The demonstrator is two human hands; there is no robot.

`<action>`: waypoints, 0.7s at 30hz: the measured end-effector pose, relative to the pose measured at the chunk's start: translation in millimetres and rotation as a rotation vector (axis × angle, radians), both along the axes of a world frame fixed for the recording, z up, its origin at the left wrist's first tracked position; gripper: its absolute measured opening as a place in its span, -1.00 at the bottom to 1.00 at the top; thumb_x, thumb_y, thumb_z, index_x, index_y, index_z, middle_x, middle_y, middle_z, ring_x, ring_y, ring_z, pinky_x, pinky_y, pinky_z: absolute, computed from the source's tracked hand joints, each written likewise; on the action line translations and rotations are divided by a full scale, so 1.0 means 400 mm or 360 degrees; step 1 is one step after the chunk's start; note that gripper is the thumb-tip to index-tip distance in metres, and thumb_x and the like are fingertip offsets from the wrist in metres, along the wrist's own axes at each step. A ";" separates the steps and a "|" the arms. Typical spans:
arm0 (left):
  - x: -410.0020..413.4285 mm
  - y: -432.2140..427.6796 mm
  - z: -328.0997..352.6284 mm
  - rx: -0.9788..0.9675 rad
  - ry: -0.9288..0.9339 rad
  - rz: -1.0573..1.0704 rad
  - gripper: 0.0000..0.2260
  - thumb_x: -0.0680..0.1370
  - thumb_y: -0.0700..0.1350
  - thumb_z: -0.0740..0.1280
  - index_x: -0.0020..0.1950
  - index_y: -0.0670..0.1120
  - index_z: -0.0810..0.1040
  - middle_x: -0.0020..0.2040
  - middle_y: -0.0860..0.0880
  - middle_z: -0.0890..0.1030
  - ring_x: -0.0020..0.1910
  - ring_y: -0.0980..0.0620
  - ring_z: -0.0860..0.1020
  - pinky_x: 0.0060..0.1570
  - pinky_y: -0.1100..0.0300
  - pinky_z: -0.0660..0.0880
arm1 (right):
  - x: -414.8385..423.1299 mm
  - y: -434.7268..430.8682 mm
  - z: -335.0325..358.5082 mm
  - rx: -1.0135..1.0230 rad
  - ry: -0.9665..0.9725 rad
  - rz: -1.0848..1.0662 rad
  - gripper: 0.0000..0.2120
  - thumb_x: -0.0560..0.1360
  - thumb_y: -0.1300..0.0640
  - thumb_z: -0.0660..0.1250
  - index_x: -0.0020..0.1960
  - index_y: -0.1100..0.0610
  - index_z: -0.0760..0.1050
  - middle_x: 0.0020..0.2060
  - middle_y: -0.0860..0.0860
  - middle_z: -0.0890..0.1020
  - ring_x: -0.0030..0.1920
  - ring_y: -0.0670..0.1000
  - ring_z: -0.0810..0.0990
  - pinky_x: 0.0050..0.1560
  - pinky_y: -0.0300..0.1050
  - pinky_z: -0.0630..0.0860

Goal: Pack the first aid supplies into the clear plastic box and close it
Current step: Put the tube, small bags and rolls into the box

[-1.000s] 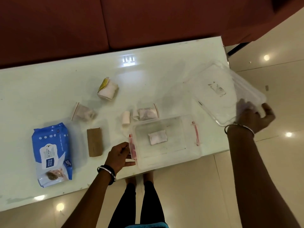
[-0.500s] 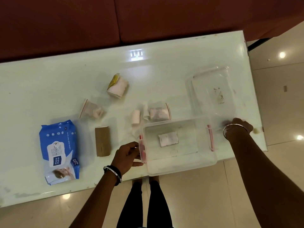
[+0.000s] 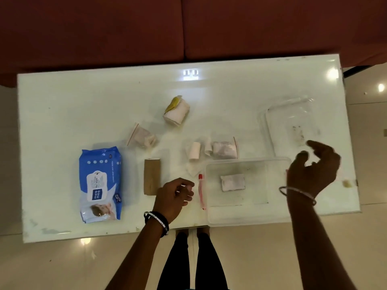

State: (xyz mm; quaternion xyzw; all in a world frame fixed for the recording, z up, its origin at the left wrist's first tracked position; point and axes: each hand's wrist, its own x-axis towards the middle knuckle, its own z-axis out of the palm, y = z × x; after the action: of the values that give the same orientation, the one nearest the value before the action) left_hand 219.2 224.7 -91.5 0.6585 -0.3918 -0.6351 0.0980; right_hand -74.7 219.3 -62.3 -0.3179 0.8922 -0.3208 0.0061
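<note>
The clear plastic box point(image 3: 251, 216) stands open at the table's near edge, with one small white packet point(image 3: 232, 182) inside. Its clear lid point(image 3: 290, 124) lies flat on the table behind it to the right. My left hand point(image 3: 174, 196) hovers just left of the box's red latch point(image 3: 201, 191), fingers loosely curled, holding nothing. My right hand point(image 3: 314, 168) is raised over the box's right end, fingers apart and empty. Outside the box lie a blue wet-wipes pack point(image 3: 100, 183), a brown roll point(image 3: 151, 176), two zip bags point(image 3: 141, 138) point(image 3: 225, 149), a white bandage roll point(image 3: 194, 150) and a wrapped white roll point(image 3: 177, 110).
The white table point(image 3: 62, 105) ends just behind my hands at its near edge; the box overhangs it slightly. A dark red sofa point(image 3: 188, 26) runs along the far side. A small yellowish scrap point(image 3: 346, 183) lies near the right edge. My legs stand below on the tiled floor.
My right hand set the lid flat on the table, let go and drew back over the box's right end. My left hand came off the box's left latch.
</note>
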 end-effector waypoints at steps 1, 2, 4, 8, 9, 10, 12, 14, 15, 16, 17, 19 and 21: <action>0.013 0.000 0.005 -0.0087 -0.0067 0.0050 -0.86 0.59 -0.18 0.30 -0.04 -0.06 0.65 -0.22 -0.06 0.70 -0.21 -0.01 0.68 -0.15 0.13 0.65 | 0.047 0.004 0.007 -0.0053 0.0042 0.0123 -0.73 0.42 0.32 0.27 0.09 0.21 0.57 0.01 0.11 0.63 0.05 0.18 0.58 0.06 0.17 0.52; 0.027 0.000 0.008 -0.0169 -0.0138 0.0116 -0.87 0.59 -0.18 0.29 -0.04 -0.07 0.65 -0.24 -0.06 0.69 -0.23 0.01 0.68 -0.16 0.12 0.65 | 0.091 0.003 0.013 -0.0084 0.0066 0.0216 -0.77 0.45 0.34 0.27 0.06 0.20 0.58 -0.01 0.11 0.65 0.03 0.18 0.58 0.03 0.17 0.53; 0.058 -0.003 0.011 -0.0288 -0.0248 0.0226 -0.88 0.59 -0.17 0.30 -0.04 -0.07 0.64 -0.26 -0.06 0.69 -0.24 0.01 0.68 -0.17 0.09 0.65 | 0.159 -0.002 0.016 -0.0101 0.0066 0.0416 -0.82 0.48 0.36 0.29 0.02 0.21 0.60 -0.06 0.09 0.68 -0.02 0.16 0.59 0.01 0.11 0.52; 0.121 -0.007 0.008 -0.0373 -0.0285 0.0296 -0.89 0.59 -0.16 0.30 -0.01 -0.08 0.63 -0.24 -0.07 0.69 -0.21 -0.02 0.69 -0.14 0.01 0.65 | 0.208 -0.058 -0.005 0.0294 -0.0134 0.0742 -0.82 0.48 0.29 0.35 0.07 0.21 0.59 -0.04 0.11 0.66 -0.01 0.16 0.62 0.03 0.03 0.51; 0.132 -0.008 0.007 -0.0390 -0.0280 0.0301 -0.89 0.59 -0.16 0.30 0.00 -0.07 0.63 -0.23 -0.08 0.69 -0.20 -0.03 0.69 -0.14 -0.01 0.65 | 0.206 -0.083 -0.017 0.0535 -0.0218 0.0812 -0.79 0.49 0.22 0.37 0.13 0.19 0.57 0.00 0.12 0.65 0.03 0.17 0.62 0.05 0.03 0.52; 0.143 -0.009 0.005 -0.0400 -0.0276 0.0315 -0.89 0.59 -0.17 0.30 0.00 -0.07 0.62 -0.23 -0.09 0.68 -0.20 -0.05 0.68 -0.14 -0.04 0.65 | 0.204 -0.111 -0.032 0.0809 -0.0281 0.0856 -0.71 0.49 0.14 0.39 0.19 0.17 0.54 0.06 0.13 0.63 0.08 0.18 0.61 0.09 0.04 0.51; 0.157 -0.011 0.000 -0.0406 -0.0267 0.0361 -0.90 0.59 -0.18 0.29 -0.03 -0.06 0.61 -0.23 -0.11 0.67 -0.20 -0.12 0.67 -0.13 -0.08 0.64 | 0.200 -0.168 -0.060 0.1296 -0.0383 0.0877 -0.50 0.45 -0.01 0.44 0.34 0.12 0.43 0.21 0.14 0.56 0.23 0.20 0.54 0.19 0.07 0.47; 0.161 -0.016 -0.004 -0.0468 -0.0317 0.0401 -0.90 0.59 -0.19 0.30 -0.05 -0.06 0.60 -0.22 -0.12 0.66 -0.19 -0.15 0.66 -0.13 -0.09 0.63 | 0.196 -0.220 -0.084 0.1561 -0.0479 0.0865 -0.30 0.37 -0.09 0.51 0.40 0.09 0.34 0.29 0.16 0.50 0.31 0.23 0.47 0.23 0.10 0.44; 0.162 -0.020 -0.006 -0.0528 -0.0384 0.0408 -0.91 0.58 -0.19 0.31 -0.05 -0.08 0.60 -0.21 -0.12 0.67 -0.18 -0.14 0.65 -0.14 -0.06 0.62 | 0.195 -0.242 -0.094 0.1625 -0.0517 0.0856 -0.23 0.31 -0.10 0.56 0.39 0.10 0.33 0.29 0.18 0.48 0.31 0.25 0.46 0.22 0.11 0.44; 0.164 -0.024 -0.009 -0.0589 -0.0475 0.0404 -0.92 0.57 -0.20 0.32 -0.04 -0.09 0.61 -0.19 -0.10 0.67 -0.17 -0.11 0.64 -0.16 0.01 0.61 | 0.193 -0.260 -0.104 0.1663 -0.0540 0.0844 -0.19 0.25 -0.10 0.60 0.36 0.11 0.34 0.27 0.19 0.47 0.29 0.26 0.47 0.20 0.10 0.45; 0.165 -0.030 -0.014 -0.0638 -0.0574 0.0403 -0.93 0.56 -0.21 0.33 -0.03 -0.11 0.61 -0.17 -0.07 0.67 -0.17 -0.07 0.63 -0.21 0.14 0.58 | 0.189 -0.276 -0.110 0.1689 -0.0559 0.0822 -0.18 0.19 -0.09 0.64 0.32 0.11 0.36 0.25 0.19 0.48 0.27 0.26 0.49 0.17 0.07 0.45; 0.169 -0.044 -0.026 -0.0650 -0.0717 0.0422 -0.93 0.54 -0.19 0.35 -0.01 -0.12 0.61 -0.14 -0.04 0.66 -0.17 -0.01 0.62 -0.28 0.32 0.47 | 0.184 -0.295 -0.118 0.1721 -0.0610 0.0756 -0.18 0.12 -0.05 0.68 0.27 0.09 0.40 0.23 0.17 0.48 0.25 0.23 0.50 0.09 0.00 0.45; 0.172 -0.055 -0.043 -0.0575 -0.0780 0.0410 -0.87 0.52 -0.14 0.38 0.05 -0.11 0.60 -0.07 -0.06 0.65 -0.11 -0.04 0.61 -0.22 0.22 0.53 | 0.184 -0.298 -0.126 0.1723 -0.0677 0.0699 -0.21 0.11 -0.03 0.69 0.25 0.09 0.44 0.24 0.14 0.49 0.26 0.20 0.50 0.08 -0.03 0.43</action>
State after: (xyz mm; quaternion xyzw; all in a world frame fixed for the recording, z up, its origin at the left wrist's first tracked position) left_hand 287.9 202.7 -108.5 0.8078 -0.4234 -0.3604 0.1954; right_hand -1.2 99.9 -112.9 -0.3750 0.8212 0.1296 0.4100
